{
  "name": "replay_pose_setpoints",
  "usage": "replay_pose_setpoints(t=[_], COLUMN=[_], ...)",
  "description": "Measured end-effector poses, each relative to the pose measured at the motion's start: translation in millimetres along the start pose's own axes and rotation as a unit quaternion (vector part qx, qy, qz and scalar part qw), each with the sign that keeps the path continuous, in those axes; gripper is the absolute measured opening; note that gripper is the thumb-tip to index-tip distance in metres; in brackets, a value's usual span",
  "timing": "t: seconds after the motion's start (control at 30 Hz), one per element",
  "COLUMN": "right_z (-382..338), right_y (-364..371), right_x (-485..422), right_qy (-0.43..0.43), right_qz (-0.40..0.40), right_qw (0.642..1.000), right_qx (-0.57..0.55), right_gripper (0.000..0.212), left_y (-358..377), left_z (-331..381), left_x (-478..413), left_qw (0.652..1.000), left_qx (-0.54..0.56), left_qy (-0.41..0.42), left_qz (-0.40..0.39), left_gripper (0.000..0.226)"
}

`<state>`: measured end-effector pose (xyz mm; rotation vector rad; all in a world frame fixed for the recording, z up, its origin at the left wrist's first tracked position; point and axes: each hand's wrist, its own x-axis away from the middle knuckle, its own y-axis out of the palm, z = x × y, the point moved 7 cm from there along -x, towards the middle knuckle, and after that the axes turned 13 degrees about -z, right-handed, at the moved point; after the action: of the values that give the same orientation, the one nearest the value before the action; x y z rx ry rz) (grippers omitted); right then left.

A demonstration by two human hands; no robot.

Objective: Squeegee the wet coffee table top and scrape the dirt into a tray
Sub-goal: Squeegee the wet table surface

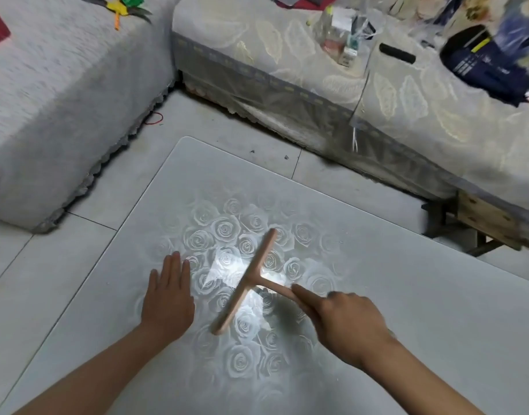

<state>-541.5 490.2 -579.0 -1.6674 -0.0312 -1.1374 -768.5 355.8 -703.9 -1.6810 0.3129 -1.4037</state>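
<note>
Holding the pink squeegee [247,280] by its stick, the right hand [345,322] has its fingers curled shut around the handle, with one finger laid straight along it. That straight finger probably helps push the blade down flat. The long blade lies on the desk [422,310], running from about 1 o'clock down to 7 o'clock, right over the rose picture in the middle. The glass looks shiny and wet there.

The left hand [167,298] sits at 9 o'clock from the blade, just beside it and not touching. It is spread flat with nothing in it, palm down on the desk, maybe to keep the body steady while leaning over.

No tray shows anywhere, so I cannot tell where the dirt will go. I think the wiping is only partly done. A sofa [47,100] sits at 11 o'clock and a messy bed [287,70] at 1 o'clock.
</note>
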Motion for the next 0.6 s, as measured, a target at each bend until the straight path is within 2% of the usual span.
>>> replay_pose_setpoints(t=[0.13, 0.27, 0.37, 0.5, 0.6], right_z=[25, 112, 150, 148, 136], right_y=[19, 63, 62, 25, -7], right_x=[-18, 35, 65, 55, 13], right_qy=[0.007, 0.088, 0.119, 0.081, 0.032], right_qz=[-0.012, -0.057, -0.074, -0.014, 0.036], right_qw=[1.0, 0.991, 0.988, 0.996, 0.999], right_qx=[-0.022, -0.088, -0.071, -0.035, -0.025], right_gripper=[0.045, 0.043, 0.044, 0.044, 0.041], left_y=[0, -5, -14, -27, -35], left_z=[27, 63, 94, 127, 140], left_x=[-8, -16, -26, -40, -52], left_qw=[0.998, 0.994, 0.992, 0.99, 0.989], left_qx=[-0.058, -0.099, -0.094, -0.097, -0.096], left_qy=[0.013, 0.047, 0.073, 0.093, 0.091], left_qz=[-0.023, -0.027, -0.028, -0.043, -0.068], left_gripper=[0.073, 0.07, 0.071, 0.084, 0.09])
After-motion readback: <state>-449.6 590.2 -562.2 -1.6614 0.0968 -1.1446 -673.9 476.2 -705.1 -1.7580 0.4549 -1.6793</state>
